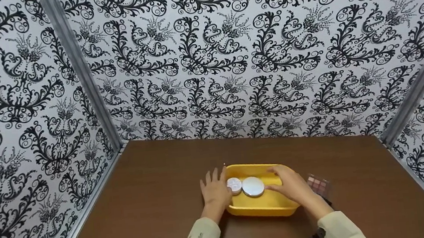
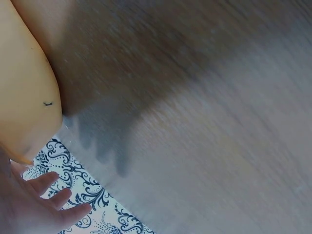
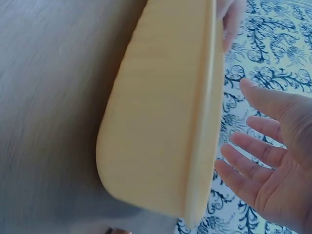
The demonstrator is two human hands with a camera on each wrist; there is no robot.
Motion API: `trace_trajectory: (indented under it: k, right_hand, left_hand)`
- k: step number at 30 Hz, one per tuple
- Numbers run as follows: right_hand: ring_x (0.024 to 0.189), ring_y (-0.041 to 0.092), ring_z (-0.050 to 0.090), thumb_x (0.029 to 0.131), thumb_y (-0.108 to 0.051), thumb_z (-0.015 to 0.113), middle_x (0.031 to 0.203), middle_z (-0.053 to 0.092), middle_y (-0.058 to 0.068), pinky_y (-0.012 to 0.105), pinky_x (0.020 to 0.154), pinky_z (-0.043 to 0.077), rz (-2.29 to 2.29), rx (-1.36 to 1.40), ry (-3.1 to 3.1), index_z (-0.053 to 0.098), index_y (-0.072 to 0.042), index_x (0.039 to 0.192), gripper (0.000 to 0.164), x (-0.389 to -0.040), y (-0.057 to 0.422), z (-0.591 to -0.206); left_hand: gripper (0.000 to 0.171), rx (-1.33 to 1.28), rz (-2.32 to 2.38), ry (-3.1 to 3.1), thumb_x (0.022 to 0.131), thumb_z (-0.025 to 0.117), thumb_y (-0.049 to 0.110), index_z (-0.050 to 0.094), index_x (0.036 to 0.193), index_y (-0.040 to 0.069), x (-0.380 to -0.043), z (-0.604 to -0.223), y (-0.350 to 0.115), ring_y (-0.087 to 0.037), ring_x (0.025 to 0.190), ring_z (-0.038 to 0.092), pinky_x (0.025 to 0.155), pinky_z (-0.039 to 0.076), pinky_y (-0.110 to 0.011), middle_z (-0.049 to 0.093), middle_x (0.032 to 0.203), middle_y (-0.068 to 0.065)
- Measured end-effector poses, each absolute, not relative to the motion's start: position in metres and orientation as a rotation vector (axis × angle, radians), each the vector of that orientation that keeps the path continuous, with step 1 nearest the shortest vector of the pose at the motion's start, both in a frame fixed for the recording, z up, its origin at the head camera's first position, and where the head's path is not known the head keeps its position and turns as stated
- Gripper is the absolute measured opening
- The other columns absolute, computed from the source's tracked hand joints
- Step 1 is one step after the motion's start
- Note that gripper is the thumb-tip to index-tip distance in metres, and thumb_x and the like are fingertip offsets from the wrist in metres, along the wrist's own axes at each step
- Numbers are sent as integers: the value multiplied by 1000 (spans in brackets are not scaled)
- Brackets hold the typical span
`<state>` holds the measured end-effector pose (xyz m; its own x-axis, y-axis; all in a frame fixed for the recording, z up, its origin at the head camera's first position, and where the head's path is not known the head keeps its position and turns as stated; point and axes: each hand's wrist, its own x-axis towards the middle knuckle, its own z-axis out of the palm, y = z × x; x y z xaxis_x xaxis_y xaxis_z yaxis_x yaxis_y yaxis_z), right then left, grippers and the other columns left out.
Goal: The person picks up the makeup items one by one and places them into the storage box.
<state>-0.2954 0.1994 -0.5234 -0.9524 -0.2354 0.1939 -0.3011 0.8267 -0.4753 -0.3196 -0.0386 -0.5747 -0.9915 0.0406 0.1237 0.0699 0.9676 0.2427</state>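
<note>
A yellow plastic basin (image 1: pixel 261 211) stands on the brown table. Inside its left half sit two round white items side by side: a smaller jar-like one (image 1: pixel 234 185) with a patterned top and a larger smooth disc-shaped one (image 1: pixel 253 186). At the basin's left end is my left hand (image 1: pixel 216 192), fingers spread outside the wall, thumb over the rim beside the smaller item. My right hand (image 1: pixel 293 185) hovers over the right part of the basin, thumb and fingers apart. In the right wrist view that hand (image 3: pixel 273 156) holds nothing, its fingers loosely bent above the rim.
An eyeshadow palette (image 1: pixel 318 185) with pinkish pans lies right of the basin, partly behind my right forearm. A dark object beside it is mostly hidden by the wrist. Patterned black-and-white walls (image 1: pixel 211 75) enclose the table (image 1: pixel 156 188) at the back and sides.
</note>
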Motion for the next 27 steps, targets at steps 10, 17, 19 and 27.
trace_trajectory:
  k: [10, 17, 19, 27]
  right_hand:
    - [114, 34, 65, 84, -26, 80, 126, 66, 13, 53, 99, 52, 772, 389, -2857, 63, -8, 129, 51, -277, 234, -515]
    - [101, 28, 66, 83, -24, 81, 122, 67, 13, 48, 88, 57, 766, 356, -2837, 64, -7, 126, 50, -265, 263, -514]
    - [98, 27, 67, 82, -22, 81, 119, 67, 13, 46, 85, 58, 768, 348, -2824, 65, -6, 125, 48, -261, 271, -515]
    - [103, 32, 67, 82, -18, 81, 115, 69, 15, 53, 87, 54, 727, 300, -2790, 66, -5, 123, 46, -251, 301, -522]
  left_hand:
    - [66, -83, -348, -2999, 94, 63, 35, 38, 154, 25, -322, -577, -38, -36, 145, 37, 116, 32, -60, 43, 155, -9]
    - [66, -82, -351, -3009, 94, 63, 36, 38, 154, 25, -321, -576, -37, -36, 145, 36, 117, 31, -61, 42, 156, -10]
    - [66, -83, -354, -3010, 94, 63, 36, 38, 154, 25, -321, -576, -37, -36, 145, 36, 117, 31, -61, 42, 156, -10]
    - [66, -72, -362, -3002, 94, 63, 34, 37, 154, 26, -320, -576, -37, -35, 145, 36, 117, 31, -61, 43, 156, -9]
